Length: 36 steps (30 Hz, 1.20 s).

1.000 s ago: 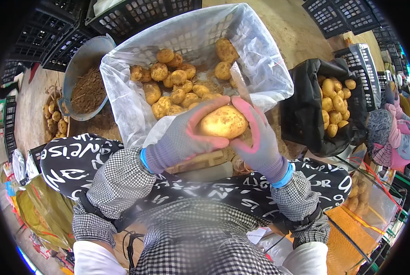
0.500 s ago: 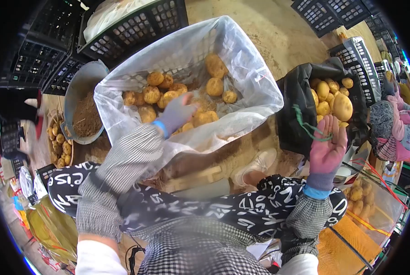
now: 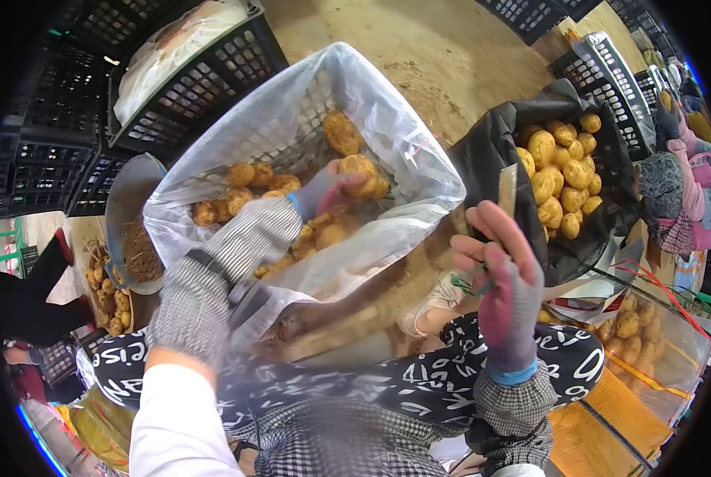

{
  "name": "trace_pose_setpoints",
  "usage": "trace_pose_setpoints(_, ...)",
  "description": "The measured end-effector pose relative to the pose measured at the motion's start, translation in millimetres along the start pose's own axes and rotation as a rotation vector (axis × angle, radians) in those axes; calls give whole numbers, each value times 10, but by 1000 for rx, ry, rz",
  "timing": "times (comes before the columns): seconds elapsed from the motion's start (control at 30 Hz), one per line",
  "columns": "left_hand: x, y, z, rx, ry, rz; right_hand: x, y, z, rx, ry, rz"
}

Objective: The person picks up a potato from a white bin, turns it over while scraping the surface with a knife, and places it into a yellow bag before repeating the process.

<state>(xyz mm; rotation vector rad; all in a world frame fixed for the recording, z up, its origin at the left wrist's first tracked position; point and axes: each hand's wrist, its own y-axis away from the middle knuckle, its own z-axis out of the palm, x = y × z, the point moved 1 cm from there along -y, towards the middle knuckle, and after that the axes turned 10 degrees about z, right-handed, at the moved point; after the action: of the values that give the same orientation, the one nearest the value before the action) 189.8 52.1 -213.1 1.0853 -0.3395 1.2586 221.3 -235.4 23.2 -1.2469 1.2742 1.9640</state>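
Clearly, the left hand (image 3: pixel 324 193) closes its fingers on a potato (image 3: pixel 357 176) inside the lined crate (image 3: pixel 292 151). The right hand (image 3: pixel 505 282) is mostly open, green string (image 3: pixel 471 286) touching it. Beyond both hands is dusty floor (image 3: pixel 403 48); stacked black crates (image 3: pixel 61 143) stand left of the left hand.

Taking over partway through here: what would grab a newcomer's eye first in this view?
Probably the big crate lined with pale plastic in the middle, where the left hand is at a large potato. Next, to its right, the cleaner-looking yellow potatoes heaped in a black liner, with the open right hand just below. The white-lettered black trousers stand out beneath.
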Motion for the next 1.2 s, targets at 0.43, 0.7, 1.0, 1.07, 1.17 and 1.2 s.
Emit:
trace_pose_setpoints(0.43,885,2511,1282,-28,-462,534,352,306,910,-281,649,-421)
trace_pose_setpoints(0.7,605,2762,1098,244,-832,769,397,495,1123,-375,709,-406)
trace_pose_setpoints(1.0,587,2628,851,123,-529,691,681,364,1234,-562,132,16)
trace_pose_setpoints(1.07,567,2608,973,66,89,459,580,374,1260,-551,-59,151)
trace_pose_setpoints(1.17,605,2655,985,14,414,250,625,204,999,-493,583,-226)
trace_pose_setpoints(1.2,611,2672,948,10,394,234,586,146,940,-481,665,-272)
